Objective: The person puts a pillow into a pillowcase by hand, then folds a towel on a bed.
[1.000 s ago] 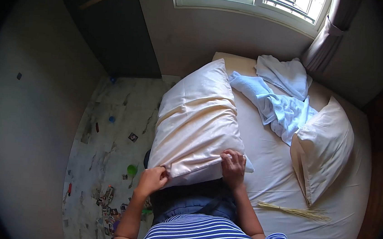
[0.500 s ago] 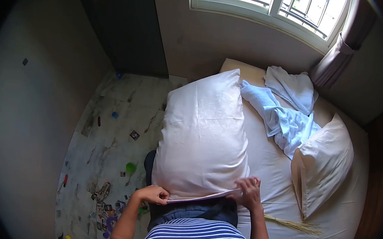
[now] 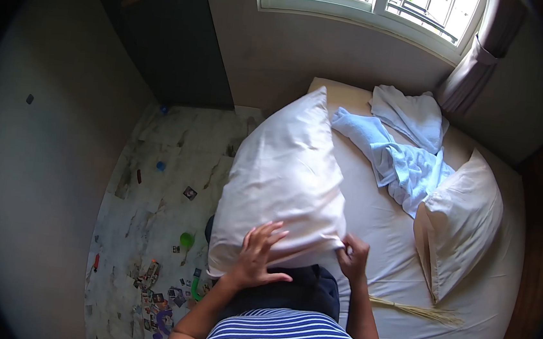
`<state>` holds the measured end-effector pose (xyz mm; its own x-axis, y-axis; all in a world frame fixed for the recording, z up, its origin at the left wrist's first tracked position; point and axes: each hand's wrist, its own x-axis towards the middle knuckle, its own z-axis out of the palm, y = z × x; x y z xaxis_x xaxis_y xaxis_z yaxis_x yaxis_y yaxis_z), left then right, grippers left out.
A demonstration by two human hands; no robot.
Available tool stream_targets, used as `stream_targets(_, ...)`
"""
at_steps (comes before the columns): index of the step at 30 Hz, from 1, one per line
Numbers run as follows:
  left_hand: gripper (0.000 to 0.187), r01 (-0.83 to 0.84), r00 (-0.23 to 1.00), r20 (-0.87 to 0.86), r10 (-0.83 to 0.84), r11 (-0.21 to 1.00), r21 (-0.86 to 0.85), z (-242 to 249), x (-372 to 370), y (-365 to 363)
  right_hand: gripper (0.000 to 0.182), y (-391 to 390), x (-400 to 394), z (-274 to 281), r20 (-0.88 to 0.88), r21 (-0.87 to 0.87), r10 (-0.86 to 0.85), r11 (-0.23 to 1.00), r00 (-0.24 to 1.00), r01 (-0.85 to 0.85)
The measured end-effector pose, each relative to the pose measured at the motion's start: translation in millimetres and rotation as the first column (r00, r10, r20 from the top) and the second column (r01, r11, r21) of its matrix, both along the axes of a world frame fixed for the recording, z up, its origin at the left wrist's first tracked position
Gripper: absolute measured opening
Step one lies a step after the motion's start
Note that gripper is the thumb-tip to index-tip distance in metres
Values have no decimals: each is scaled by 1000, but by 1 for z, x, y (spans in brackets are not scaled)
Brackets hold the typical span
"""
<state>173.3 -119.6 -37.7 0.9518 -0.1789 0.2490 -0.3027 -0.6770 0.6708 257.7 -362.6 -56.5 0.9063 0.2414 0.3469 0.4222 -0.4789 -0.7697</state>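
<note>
A white pillow (image 3: pixel 282 170) in a satiny case rests across my lap, its near edge toward me and its far corner pointing up toward the window. My left hand (image 3: pixel 256 258) has its fingers spread over the lower part of the pillow, next to the near edge. At the pillow's near right corner, my right hand (image 3: pixel 355 256) is closed with the fabric pinched between the fingers. A second white pillow (image 3: pixel 464 222) leans on the bed to the right. Beside my right forearm lies a bundle of thin straw-coloured stalks (image 3: pixel 420 310).
A light blue towel (image 3: pixel 407 172) and a white cloth (image 3: pixel 412 115) lie crumpled on the bed (image 3: pixel 381 244). Small toys and cards (image 3: pixel 155 298) litter the floor at left. A dark door (image 3: pixel 166 44), a window (image 3: pixel 369 13) and a tied curtain (image 3: pixel 477 68) border the room.
My left hand has let go of the pillow's near left corner and moved right, spreading onto its surface. My right hand has closed on the right corner. The pillow has turned and tilted slightly.
</note>
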Motion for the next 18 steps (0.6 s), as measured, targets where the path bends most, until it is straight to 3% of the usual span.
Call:
stream_targets(1,100,6,1000,29,-10,988,156,7,6,-10,22,18,4,23,10,76,53,996,999,-54)
stream_targets(2,94,-53,996,85,32,967,249,9,12,-19,22,32,8,45,69,99,121,987,990,-128)
stream_targets(4,91,-232,949,257,181,956,181,4,32,-18,23,55,15,81,104,73,205,974,973,-213)
stream_targets(8,85,-440,839,394,376,894,83,62,48,-13,21,81,22,120,223,18,279,957,934,-290)
stream_targets(9,69,-504,781,492,384,854,134,79,52,-16,20,85,23,123,250,-8,295,953,922,-302)
stream_targets(12,46,-457,863,337,376,866,204,62,68,-11,20,88,28,127,398,-84,187,982,898,-168)
stream_targets(13,19,-483,818,430,382,862,153,58,78,-7,21,84,32,125,414,-96,141,989,899,-111)
stream_targets(16,8,-524,805,401,437,841,134,63,81,11,19,65,53,93,417,-90,-144,976,897,198)
stream_targets(18,11,-501,831,295,472,865,28,67,84,17,21,45,65,74,407,-152,-233,936,883,317)
